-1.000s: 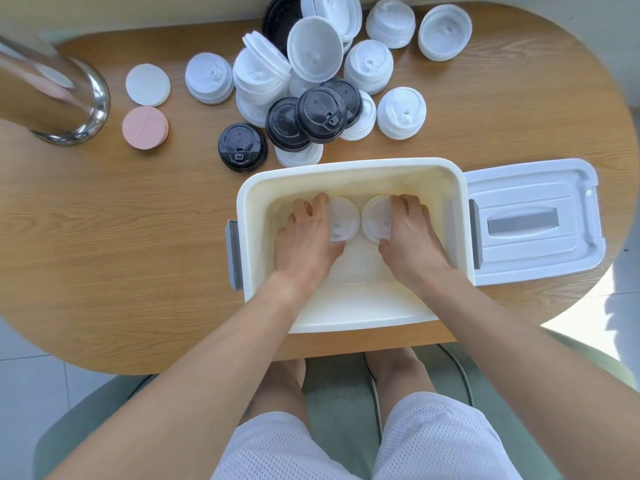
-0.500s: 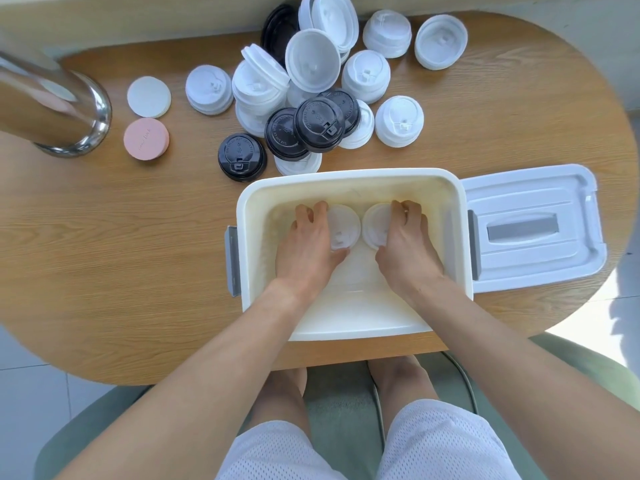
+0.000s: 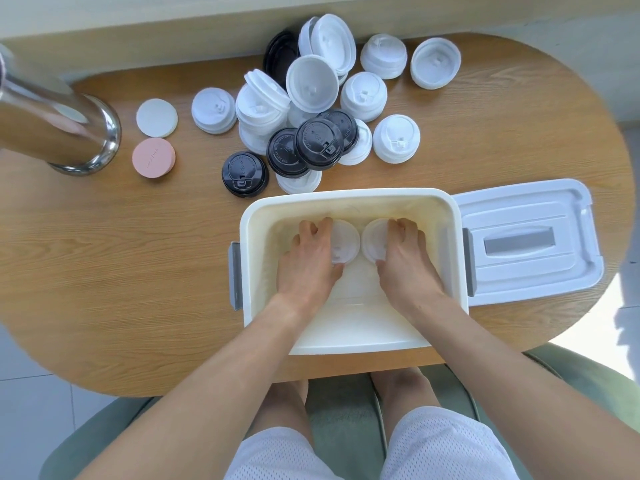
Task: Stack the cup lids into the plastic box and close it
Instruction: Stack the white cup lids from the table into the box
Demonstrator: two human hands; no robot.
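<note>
Lids [image 3: 344, 242] are sitting side by side on the floor of the plastic box [image 3: 349, 199], toward its far wall, one white lid under each hand. Compared with a moment ago the two lids are lying in the same spots, while the fingers have been curling: earlier they were lying flatter over the lids, now the knuckles are bent up, which suggests the placing is finishing and the hands are about to let go, though that is a judgement. The left hand [image 3: 308, 261] is reaching down into the box with fingers [image 3: 317, 228] curled over the far left edge of its lid and thumb at the near edge; the right hand [image 3: 405, 261] is mirroring it on the other lid [image 3: 374, 239], fingers clamped over the far right edge. Both forearms are coming in over the box's near rim. To the right of the box, touching its side, the box cover [image 3: 526, 240] is lying flat on the bench [image 3: 121, 271], so closing is not yet begun. Beyond the box's far wall, a heap of white and black lids [image 3: 311, 133] is waiting, so most of the stacking remains.
</note>
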